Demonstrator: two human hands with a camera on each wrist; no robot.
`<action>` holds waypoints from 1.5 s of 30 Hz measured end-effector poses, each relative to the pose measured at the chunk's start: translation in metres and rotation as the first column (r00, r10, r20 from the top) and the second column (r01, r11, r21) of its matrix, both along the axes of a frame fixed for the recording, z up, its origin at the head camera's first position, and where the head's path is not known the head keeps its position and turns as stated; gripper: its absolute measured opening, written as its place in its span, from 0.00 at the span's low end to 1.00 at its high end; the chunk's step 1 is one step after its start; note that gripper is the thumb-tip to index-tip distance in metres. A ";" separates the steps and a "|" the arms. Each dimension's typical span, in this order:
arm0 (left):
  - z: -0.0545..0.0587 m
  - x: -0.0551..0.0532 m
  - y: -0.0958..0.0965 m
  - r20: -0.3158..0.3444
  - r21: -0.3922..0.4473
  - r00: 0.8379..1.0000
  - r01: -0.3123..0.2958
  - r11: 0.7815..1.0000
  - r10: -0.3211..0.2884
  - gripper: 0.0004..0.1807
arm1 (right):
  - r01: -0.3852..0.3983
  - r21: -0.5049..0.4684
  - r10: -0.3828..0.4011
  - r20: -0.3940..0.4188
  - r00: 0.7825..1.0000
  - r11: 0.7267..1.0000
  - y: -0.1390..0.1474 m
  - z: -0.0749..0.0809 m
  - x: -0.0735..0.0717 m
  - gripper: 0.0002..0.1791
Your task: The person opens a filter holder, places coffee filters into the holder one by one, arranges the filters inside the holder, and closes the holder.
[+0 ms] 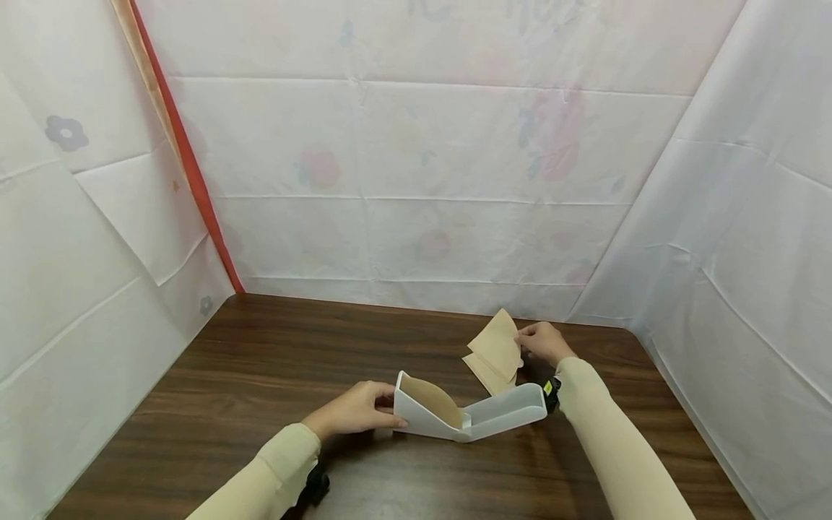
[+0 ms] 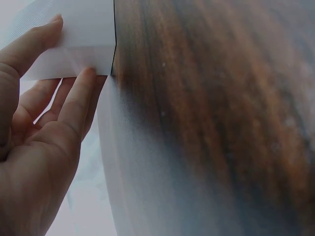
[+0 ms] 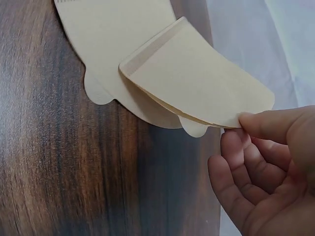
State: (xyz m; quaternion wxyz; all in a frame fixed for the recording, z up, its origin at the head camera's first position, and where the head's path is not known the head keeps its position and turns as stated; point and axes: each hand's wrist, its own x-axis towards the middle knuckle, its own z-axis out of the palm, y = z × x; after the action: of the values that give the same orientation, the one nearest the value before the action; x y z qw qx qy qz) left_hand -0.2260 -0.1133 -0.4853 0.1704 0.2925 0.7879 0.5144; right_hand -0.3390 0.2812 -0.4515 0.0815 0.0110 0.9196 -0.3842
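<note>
A white filter box point(image 1: 425, 425) sits on the table with its lid point(image 1: 510, 413) swung open to the right. Inside it stands a tan paper coffee filter point(image 1: 434, 401). My left hand point(image 1: 354, 413) grips the box's left end, thumb on the near wall and fingers round the end; the left wrist view shows the fingertips against the white wall point(image 2: 88, 29). Behind the lid, my right hand point(image 1: 544, 342) pinches the edge of a coffee filter point(image 3: 192, 73) between thumb and fingers. This filter tilts up over another tan filter point(image 3: 118, 29) lying on the table.
The dark wood-grain table point(image 1: 260, 375) meets a white printed sheet point(image 1: 403, 238) along its back edge. Similar sheets hang at both sides, with a red strip point(image 1: 188, 159) at the back left corner. A black wrist camera point(image 1: 551, 393) is close to the lid's right end.
</note>
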 end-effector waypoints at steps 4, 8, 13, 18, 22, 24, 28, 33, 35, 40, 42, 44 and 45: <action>0.000 -0.001 0.000 -0.004 -0.006 1.000 0.001 1.000 -0.001 0.17 | -0.010 -0.009 0.009 -0.028 1.000 1.000 0.001 0.004 0.002 0.16; 0.000 0.000 0.000 -0.010 -0.004 1.000 0.002 1.000 -0.002 0.17 | -0.021 -0.013 0.020 -0.037 0.999 1.000 0.001 0.006 0.005 0.16; 0.000 -0.001 0.000 -0.002 0.000 1.000 0.002 1.000 -0.002 0.17 | -0.033 -0.021 0.032 -0.041 0.999 0.999 0.001 0.011 0.008 0.17; 0.000 -0.002 0.000 0.014 0.004 1.000 0.004 1.000 -0.004 0.18 | -0.033 -0.047 0.031 -0.041 0.999 0.998 -0.002 0.015 0.010 0.18; 0.000 -0.002 0.000 0.025 0.007 1.000 0.005 1.000 -0.005 0.18 | -0.029 -0.052 0.025 -0.060 0.998 0.998 -0.006 0.020 0.014 0.17; 0.001 -0.001 0.000 0.032 0.009 0.999 0.005 1.000 -0.005 0.19 | -0.044 -0.048 0.040 -0.085 0.996 0.998 -0.008 0.023 0.016 0.17; 0.000 -0.001 0.000 0.031 0.004 0.999 0.005 1.000 -0.005 0.19 | -0.085 -0.033 0.079 -0.148 0.986 0.996 -0.012 0.029 0.021 0.15; -0.001 -0.001 0.000 0.049 0.019 0.999 0.008 1.000 -0.009 0.20 | -0.133 -0.017 0.128 -0.185 0.974 0.991 -0.015 0.039 0.027 0.15; -0.001 -0.002 0.000 0.052 0.023 0.999 0.010 1.000 -0.011 0.21 | -0.145 -0.017 0.139 -0.192 0.971 0.989 -0.016 0.044 0.030 0.15; -0.002 -0.003 0.000 0.041 0.024 0.999 0.015 1.000 -0.016 0.21 | -0.177 -0.014 0.169 -0.226 0.959 0.984 -0.017 0.053 0.035 0.14; -0.003 -0.003 0.000 0.034 0.019 0.999 0.015 1.000 -0.015 0.21 | -0.191 -0.012 0.183 -0.236 0.954 0.981 -0.018 0.057 0.037 0.13; -0.003 -0.003 0.000 0.028 0.011 1.000 0.013 1.000 -0.014 0.21 | -0.206 0.001 0.200 -0.247 0.948 0.979 -0.019 0.061 0.040 0.12; -0.003 -0.003 0.000 0.021 0.005 1.000 0.013 1.000 -0.013 0.20 | -0.211 0.009 0.207 -0.251 0.946 0.977 -0.020 0.064 0.042 0.11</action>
State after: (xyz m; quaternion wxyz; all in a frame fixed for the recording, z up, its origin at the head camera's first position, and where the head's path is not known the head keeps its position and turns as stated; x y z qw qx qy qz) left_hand -0.2293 -0.1132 -0.4887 0.1815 0.2926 0.7827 0.5184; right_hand -0.2974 0.2613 -0.3875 0.0049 -0.1359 0.9149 -0.3800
